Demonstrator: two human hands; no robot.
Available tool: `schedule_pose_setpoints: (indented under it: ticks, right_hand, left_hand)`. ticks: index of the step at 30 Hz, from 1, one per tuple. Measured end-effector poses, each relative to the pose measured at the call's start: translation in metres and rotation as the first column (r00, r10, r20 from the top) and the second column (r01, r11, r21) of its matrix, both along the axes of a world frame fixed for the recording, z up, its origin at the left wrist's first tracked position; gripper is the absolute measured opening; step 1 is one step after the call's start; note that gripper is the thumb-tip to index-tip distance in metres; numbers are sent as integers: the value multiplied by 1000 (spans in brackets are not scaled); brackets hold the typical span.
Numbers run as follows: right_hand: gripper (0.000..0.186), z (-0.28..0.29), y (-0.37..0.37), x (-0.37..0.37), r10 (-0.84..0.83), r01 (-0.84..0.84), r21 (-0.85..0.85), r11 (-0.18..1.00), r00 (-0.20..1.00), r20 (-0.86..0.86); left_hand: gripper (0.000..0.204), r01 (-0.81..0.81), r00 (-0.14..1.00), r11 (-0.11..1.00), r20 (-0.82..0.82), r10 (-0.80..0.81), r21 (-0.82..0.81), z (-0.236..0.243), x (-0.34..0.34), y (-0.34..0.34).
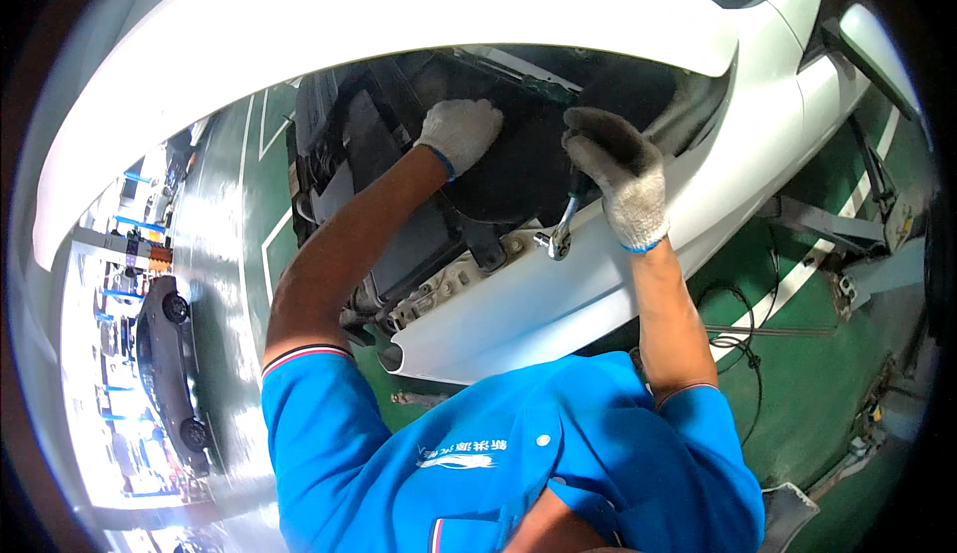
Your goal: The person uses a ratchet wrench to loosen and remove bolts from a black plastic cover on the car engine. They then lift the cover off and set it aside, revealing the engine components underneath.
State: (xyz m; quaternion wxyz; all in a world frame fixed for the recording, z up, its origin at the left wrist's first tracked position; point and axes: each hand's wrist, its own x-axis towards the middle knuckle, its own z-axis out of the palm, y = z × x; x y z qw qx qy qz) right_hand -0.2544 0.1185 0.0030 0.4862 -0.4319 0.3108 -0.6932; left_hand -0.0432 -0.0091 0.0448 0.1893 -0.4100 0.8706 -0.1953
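Ratchet wrench (559, 244) with a bright metal head and dark handle angles down from the right hand (620, 169) in its grey-white knit glove, which appears closed around the handle; its head hangs over the white painted fender (518, 299), not visibly seated on any bolt. The similarly gloved left hand (464, 131) lies over the dark engine bay (399, 234), its grip impossible to tell. The curved white bonnet (399, 5) is already up; wrench work seems unfinished, how much remains unclear.
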Motion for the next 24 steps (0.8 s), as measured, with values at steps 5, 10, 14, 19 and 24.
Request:
schedule_pose_setpoints:
  ticks: [5,10,14,19,24]
  right_hand:
    - [30,0,1,-1,-33,31,-30,999,997,-76]
    - [31,-4,-2,-3,-47,42,-36,998,988,-148]
    - [31,-4,-3,-2,-38,36,-28,999,997,-70]
    - [30,-5,-2,-1,-74,72,-21,997,988,-136]
    - [30,-10,-5,-4,-92,87,-38,995,983,-160]
  left_hand:
    - [16,-128,990,989,64,123,70,9,-6,-4]
    - [20,-82,992,996,-88,86,45,1,-4,5]
    - [22,-11,994,1000,-105,11,0,-10,-3,-1]
    - [19,46,998,999,-34,-47,-4,-8,5,-10]
    - [18,1,999,999,43,-2,33,-4,-3,-5]
